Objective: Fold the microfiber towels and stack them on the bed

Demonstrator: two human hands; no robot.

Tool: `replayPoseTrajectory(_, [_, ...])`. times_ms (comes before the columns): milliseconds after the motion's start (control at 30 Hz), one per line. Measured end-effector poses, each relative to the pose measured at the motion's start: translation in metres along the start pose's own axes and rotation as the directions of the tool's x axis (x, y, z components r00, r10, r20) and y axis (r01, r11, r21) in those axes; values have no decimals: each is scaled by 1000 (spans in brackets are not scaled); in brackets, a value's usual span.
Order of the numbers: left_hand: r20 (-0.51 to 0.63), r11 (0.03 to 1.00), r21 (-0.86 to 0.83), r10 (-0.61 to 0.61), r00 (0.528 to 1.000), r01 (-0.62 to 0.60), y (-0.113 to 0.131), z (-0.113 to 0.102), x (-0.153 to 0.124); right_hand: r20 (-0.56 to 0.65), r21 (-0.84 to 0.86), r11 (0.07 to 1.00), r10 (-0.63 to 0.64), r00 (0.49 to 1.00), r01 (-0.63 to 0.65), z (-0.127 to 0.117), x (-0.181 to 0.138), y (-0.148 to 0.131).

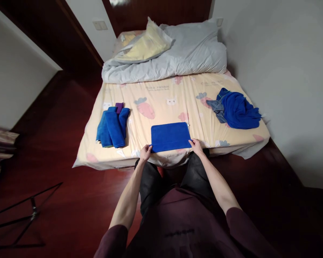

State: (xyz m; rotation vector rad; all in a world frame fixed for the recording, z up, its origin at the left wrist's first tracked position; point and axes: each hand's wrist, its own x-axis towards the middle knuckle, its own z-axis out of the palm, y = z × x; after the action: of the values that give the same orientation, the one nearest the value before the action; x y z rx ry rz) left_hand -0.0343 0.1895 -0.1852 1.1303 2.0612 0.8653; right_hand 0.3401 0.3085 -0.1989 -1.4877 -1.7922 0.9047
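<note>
A blue towel [170, 136] lies folded flat into a rectangle at the near edge of the bed [161, 107]. My left hand [145, 152] pinches its near left corner. My right hand [196, 146] grips its near right corner. Both hands are closed on the cloth. A stack of folded blue towels [112, 127] with a small purple one [119, 107] sits on the bed's left side. A loose heap of blue cloths [238, 109] lies on the bed's right side.
A grey duvet [177, 57] and a yellow pillow [144, 44] are bunched at the head of the bed. A white wall [285, 71] runs along the right. Dark red wooden floor [56, 172] lies to the left, with a black metal stand [29, 211] on it.
</note>
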Motion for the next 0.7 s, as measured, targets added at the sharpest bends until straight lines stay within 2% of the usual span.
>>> replayPoseTrajectory(333, [-44,987,141,-66,997,72,0,10,6,-34,-39,999,12,999,-13,2,3,-6])
replayPoseTrajectory(500, [-95,981,180,-53,994,69,1,19,-2,-118,-168,985,4,993,-24,11,-4,-7])
replayPoseTrajectory(700, [-102,978,195,-58,993,77,2,20,-4,-220,-210,971,64,973,-111,25,-11,-9])
